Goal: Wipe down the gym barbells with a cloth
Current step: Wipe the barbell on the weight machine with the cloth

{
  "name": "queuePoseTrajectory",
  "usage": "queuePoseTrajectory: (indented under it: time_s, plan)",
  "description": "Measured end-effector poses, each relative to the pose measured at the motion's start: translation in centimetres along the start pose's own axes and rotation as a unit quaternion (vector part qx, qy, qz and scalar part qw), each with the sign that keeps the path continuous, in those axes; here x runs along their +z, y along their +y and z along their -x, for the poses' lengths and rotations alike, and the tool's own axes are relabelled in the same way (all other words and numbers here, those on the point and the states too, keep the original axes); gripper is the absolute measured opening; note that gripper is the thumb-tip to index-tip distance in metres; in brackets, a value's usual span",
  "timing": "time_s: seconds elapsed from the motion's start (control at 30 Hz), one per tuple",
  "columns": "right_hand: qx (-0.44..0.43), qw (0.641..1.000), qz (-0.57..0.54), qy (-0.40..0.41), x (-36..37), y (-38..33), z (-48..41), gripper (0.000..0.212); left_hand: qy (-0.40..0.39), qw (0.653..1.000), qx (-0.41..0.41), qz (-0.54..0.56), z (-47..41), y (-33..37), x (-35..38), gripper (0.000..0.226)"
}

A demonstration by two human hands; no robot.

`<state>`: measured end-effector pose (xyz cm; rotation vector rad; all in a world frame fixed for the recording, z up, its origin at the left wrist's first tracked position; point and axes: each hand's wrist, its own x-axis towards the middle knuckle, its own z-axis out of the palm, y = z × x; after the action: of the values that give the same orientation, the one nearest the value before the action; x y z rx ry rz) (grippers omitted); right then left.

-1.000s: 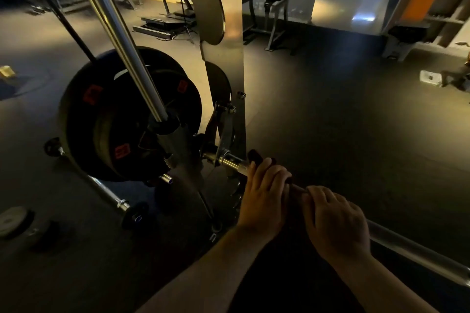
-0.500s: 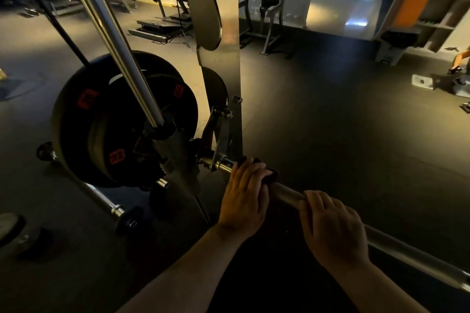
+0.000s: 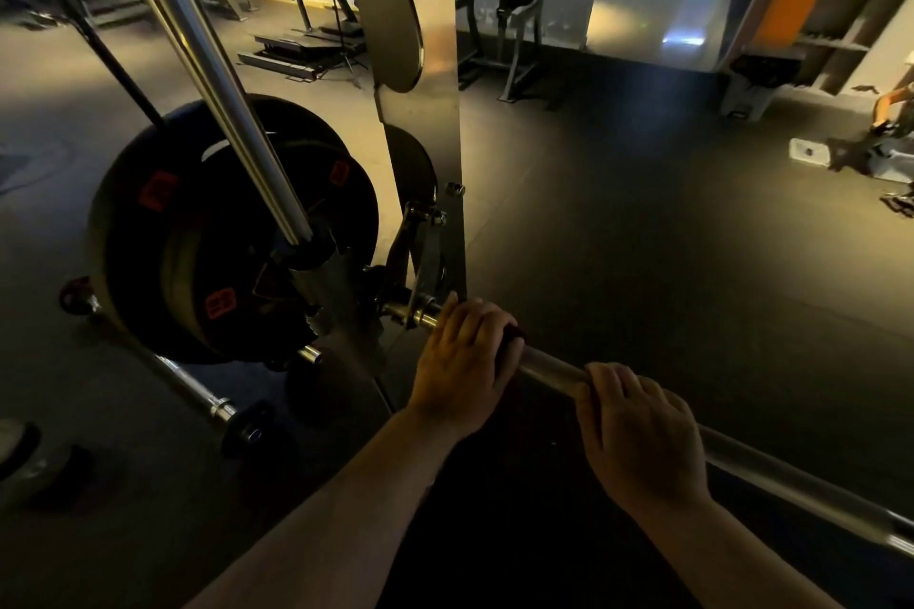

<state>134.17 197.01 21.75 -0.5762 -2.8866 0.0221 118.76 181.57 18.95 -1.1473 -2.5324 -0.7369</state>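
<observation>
In the head view, the person's left hand (image 3: 465, 361) is wrapped over a dark, reddish-tinged cloth (image 3: 512, 340), pinning it round the long chrome steel barbell (image 3: 549, 368). Only a small fold of the cloth shows past the knuckles. The fingertips now lie just beside the bar's metal collar (image 3: 425, 312), where the bar meets the polished steel upright of the rack (image 3: 425, 114).

A second ago this hand sat further along the shaft, almost touching the right hand. It has since slid with the cloth toward the rack, and a bare, shiny length of bar now shows between the two hands.

The right hand (image 3: 638, 430) has kept its place. Its fingers are curled over the bar from above, apparently to steady it. From there the shaft runs on to the lower right edge of the picture.

The stroke has therefore covered the inner section and reached the end of the reachable shaft on this side. The likely next step is a return pass, or a move to the long stretch under and beyond the right hand.

Left of the upright hang black round weight plates with red labels (image 3: 222, 232). A slanted chrome guide rod (image 3: 212, 79) crosses in front of them, and a second, thinner barbell (image 3: 193, 386) lies on the dark rubber floor (image 3: 643, 213).
</observation>
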Motion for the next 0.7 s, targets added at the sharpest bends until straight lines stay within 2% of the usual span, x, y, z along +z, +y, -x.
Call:
queuePoseTrajectory:
  time_s: [0.2, 0.33, 0.43, 0.5, 0.6, 0.63, 0.7]
  plan:
    - [0.002, 1.000, -0.008, -0.007, -0.5, -0.3, 0.2, 0.042, -0.014, 0.990, -0.138, 0.028, -1.0, 3.6, 0.3, 0.039]
    - [-0.006, 1.000, 0.005, -0.007, -0.2, 0.0, 0.6, 0.053, -0.039, 0.996, -0.034, 0.077, 1.6, 4.8, 1.2, 0.036]
    - [-0.010, 1.000, 0.000, 0.010, 0.0, 0.1, 0.8, 0.047, -0.052, 0.996, 0.021, 0.064, 1.0, 1.9, 0.4, 0.033]
    - [-0.015, 1.000, -0.010, 0.022, 0.0, 0.1, 0.8, 0.043, -0.031, 0.998, -0.015, 0.060, 0.2, 1.8, 0.0, 0.032]
    - [-0.023, 0.999, -0.014, 0.025, 0.0, 0.3, 0.9, 0.044, -0.015, 0.987, -0.116, 0.110, 0.4, 4.7, 0.7, 0.029]
    - [-0.029, 0.999, -0.013, 0.024, 0.0, 0.4, 1.0, 0.045, -0.019, 0.987, -0.109, 0.120, 0.8, 5.3, 1.2, 0.028]
    - [-0.036, 0.999, -0.009, 0.025, 0.1, 0.7, 1.0, 0.046, -0.031, 0.995, -0.025, 0.092, 1.7, 4.6, 1.6, 0.032]
